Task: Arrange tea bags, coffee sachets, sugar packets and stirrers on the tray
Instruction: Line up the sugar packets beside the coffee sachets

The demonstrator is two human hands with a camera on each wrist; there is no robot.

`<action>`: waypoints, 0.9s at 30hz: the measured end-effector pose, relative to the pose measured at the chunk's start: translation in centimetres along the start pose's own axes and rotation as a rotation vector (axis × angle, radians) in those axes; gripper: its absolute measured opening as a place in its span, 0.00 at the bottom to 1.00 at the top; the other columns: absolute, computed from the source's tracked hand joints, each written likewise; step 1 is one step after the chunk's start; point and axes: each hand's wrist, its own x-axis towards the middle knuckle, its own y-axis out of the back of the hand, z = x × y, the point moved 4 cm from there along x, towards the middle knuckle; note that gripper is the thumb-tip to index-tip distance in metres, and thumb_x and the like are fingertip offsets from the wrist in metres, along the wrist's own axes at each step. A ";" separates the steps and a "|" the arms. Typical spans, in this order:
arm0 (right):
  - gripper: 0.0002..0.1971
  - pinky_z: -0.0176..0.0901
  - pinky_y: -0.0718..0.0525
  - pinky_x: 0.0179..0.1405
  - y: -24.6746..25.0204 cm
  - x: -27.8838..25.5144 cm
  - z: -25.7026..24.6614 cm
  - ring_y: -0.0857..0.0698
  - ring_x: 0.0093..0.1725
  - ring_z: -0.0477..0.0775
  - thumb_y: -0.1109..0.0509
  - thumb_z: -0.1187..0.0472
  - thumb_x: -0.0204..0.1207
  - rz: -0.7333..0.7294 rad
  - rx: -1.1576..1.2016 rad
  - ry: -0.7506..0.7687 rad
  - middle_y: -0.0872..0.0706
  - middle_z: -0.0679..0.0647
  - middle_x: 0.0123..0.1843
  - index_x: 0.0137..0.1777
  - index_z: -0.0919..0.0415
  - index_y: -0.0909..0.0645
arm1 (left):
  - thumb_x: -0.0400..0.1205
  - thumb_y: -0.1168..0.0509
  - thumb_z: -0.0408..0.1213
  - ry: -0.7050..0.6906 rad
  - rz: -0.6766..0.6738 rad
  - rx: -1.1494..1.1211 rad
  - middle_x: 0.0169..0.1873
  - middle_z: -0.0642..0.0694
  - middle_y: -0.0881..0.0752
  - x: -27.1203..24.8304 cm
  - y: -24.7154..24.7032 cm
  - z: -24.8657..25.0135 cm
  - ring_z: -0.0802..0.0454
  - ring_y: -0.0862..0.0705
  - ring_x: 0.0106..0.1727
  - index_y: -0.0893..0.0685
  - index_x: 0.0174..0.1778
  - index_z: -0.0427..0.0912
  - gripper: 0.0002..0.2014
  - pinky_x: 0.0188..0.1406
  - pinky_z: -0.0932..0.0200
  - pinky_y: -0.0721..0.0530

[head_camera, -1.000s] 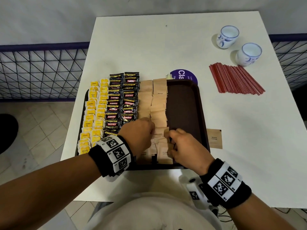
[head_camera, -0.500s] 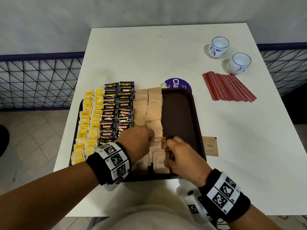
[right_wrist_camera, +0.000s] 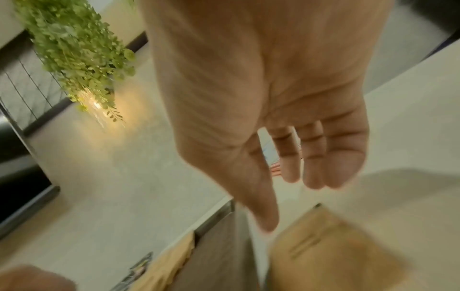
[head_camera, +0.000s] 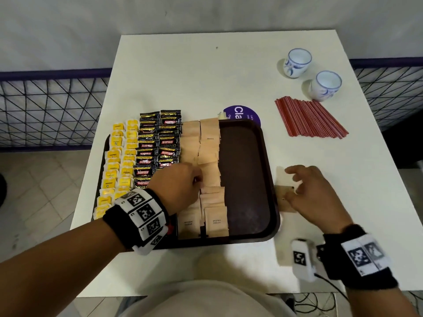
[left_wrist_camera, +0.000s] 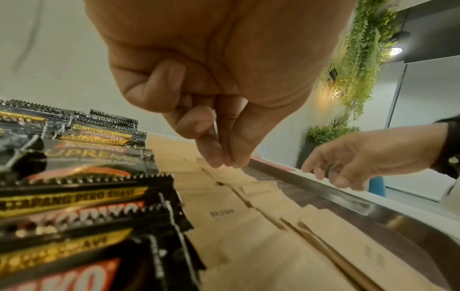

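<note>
Sugar step under way: left hand (head_camera: 180,186) pinches a brown sugar packet (left_wrist_camera: 224,171) in the tray (head_camera: 247,170) rows, right hand (head_camera: 313,193), fingers loosely spread, hovers over the stray packet (head_camera: 282,188) on the table just beside the tray — next, likely, pinch and slot it in.

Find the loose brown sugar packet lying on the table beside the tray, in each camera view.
Head: loose brown sugar packet on the table just right of the tray's right rim, under the right hand.
Left wrist: not visible; the rim hides the table there.
Right wrist: blurred tan packet, bottom right, below the thumb.
Shared landmark: the tray's right rim.
</note>
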 end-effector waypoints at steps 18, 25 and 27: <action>0.09 0.54 0.17 0.45 0.6 -1.1 0.6 0.14 0.41 0.58 0.25 0.71 0.68 -0.006 0.473 0.006 0.11 0.53 0.37 0.38 0.56 0.18 | 0.79 0.30 0.44 -0.149 -0.042 -0.193 0.45 0.57 0.11 0.8 0.7 3.9 0.59 0.16 0.44 0.12 0.51 0.54 0.07 0.50 0.57 0.16; 0.16 0.61 0.09 0.48 -2.5 -1.2 -3.9 0.13 0.42 0.63 0.21 0.79 0.68 -0.192 0.928 0.059 0.15 0.64 0.39 0.34 0.59 0.19 | 0.74 0.23 0.39 -0.201 -0.069 -0.544 0.33 0.59 0.15 1.1 -0.5 7.8 0.66 0.18 0.36 0.13 0.48 0.54 0.09 0.39 0.71 0.21; 0.13 0.59 0.09 0.49 -3.3 -1.3 -4.5 0.10 0.45 0.66 0.20 0.76 0.68 -0.240 0.986 0.063 0.14 0.65 0.40 0.35 0.62 0.20 | 0.75 0.24 0.36 -0.186 -0.011 -0.591 0.30 0.58 0.16 1.0 -0.3 7.5 0.63 0.19 0.34 0.11 0.44 0.52 0.07 0.37 0.67 0.21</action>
